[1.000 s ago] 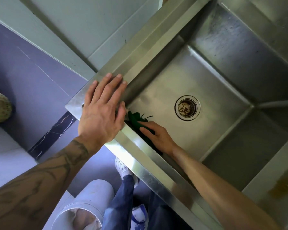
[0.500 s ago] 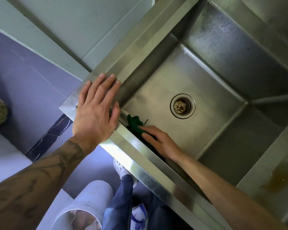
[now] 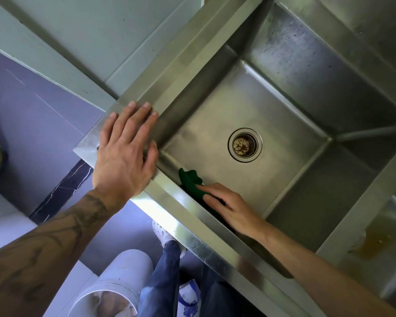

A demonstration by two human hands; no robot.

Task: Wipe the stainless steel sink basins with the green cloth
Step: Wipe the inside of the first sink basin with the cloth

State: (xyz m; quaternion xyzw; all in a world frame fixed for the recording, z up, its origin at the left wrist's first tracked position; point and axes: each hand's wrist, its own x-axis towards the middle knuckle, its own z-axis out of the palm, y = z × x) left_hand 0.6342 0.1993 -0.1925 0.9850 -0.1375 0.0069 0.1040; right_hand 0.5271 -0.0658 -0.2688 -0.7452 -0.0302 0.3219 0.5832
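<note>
While left hand (image 3: 126, 154) flat on rim (image 3: 192, 227), right fingers (image 3: 213, 193) pressing green cloth (image 3: 189, 179), drain (image 3: 244, 144) near.

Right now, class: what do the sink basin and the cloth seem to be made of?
Sink basin: looks like brushed stainless steel, grey with soft streaky reflections and sharp folded creases. Green cloth: seems a soft woven or knit fabric, matte, crumpling under the right hand; exact fibre unclear.

The right hand (image 3: 230, 208) covers most of the green cloth (image 3: 190, 181); beside the drain (image 3: 244, 144), the second basin (image 3: 375, 243) runs off-frame.
</note>
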